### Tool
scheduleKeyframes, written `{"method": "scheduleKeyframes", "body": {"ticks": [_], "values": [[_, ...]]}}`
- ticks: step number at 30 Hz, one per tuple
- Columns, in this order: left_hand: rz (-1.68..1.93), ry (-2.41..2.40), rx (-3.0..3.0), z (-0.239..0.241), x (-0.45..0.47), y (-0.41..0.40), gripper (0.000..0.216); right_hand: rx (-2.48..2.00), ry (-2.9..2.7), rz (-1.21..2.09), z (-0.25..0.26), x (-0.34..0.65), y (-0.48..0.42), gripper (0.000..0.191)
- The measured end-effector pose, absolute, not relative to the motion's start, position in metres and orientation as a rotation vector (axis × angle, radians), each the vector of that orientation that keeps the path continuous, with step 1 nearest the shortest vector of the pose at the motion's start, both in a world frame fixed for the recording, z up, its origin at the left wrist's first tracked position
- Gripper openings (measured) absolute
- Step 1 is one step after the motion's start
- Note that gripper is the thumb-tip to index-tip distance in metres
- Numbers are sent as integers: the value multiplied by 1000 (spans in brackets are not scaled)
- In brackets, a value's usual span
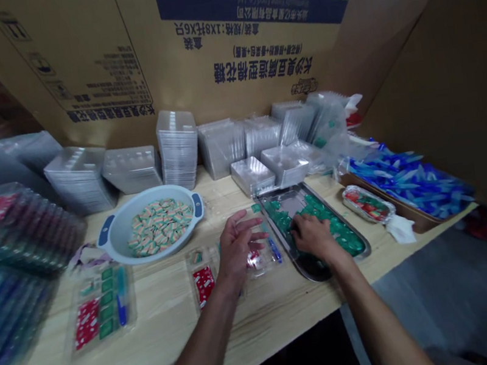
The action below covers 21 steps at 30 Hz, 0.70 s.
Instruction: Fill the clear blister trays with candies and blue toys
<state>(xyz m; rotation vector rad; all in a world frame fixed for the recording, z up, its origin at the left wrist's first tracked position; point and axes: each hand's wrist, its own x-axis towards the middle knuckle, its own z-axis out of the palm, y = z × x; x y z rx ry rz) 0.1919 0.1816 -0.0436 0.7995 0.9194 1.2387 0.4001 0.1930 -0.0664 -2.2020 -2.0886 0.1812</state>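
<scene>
My left hand (240,246) hovers over a clear plastic tray (262,259), its fingers spread and nothing visible in them. Red and blue pieces show in that tray, partly hidden by the hand. My right hand (313,234) reaches into a metal tray (303,268) of small green packets (342,235). Its fingers curl downward, and the tips are hidden, so what they hold cannot be made out. Left of my left forearm lies another clear tray with a red packet (205,285). Farther left, a filled clear tray (101,310) holds red, green and blue pieces.
A pale blue basin (117,245) holds small striped packets. Stacks of clear plastic trays (178,146) line the back, before a large cardboard box (187,62). Right are a foil dish (369,204) and a carton of blue pieces (409,181). Filled trays (12,268) are piled left.
</scene>
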Motion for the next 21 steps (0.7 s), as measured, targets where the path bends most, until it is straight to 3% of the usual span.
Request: {"method": "scheduleKeyframes", "body": {"ticks": [2, 7, 12, 16, 21], "values": [[1246, 924, 803, -44, 192, 181, 56, -2164, -2062, 233, -69, 396, 196, 17], [1293, 918, 919, -46, 192, 178, 85, -1833, -1634, 475, -70, 409, 195, 10], [1145, 1001, 1182, -45, 199, 171, 35, -1379, -1529, 626, -51, 390, 175, 18], [1190, 1036, 1279, -42, 202, 167, 31, -1324, -1661, 571, -30, 354, 160, 13], [1191, 1021, 1249, -43, 199, 171, 33, -1385, -1788, 509, -18, 341, 155, 21]]}}
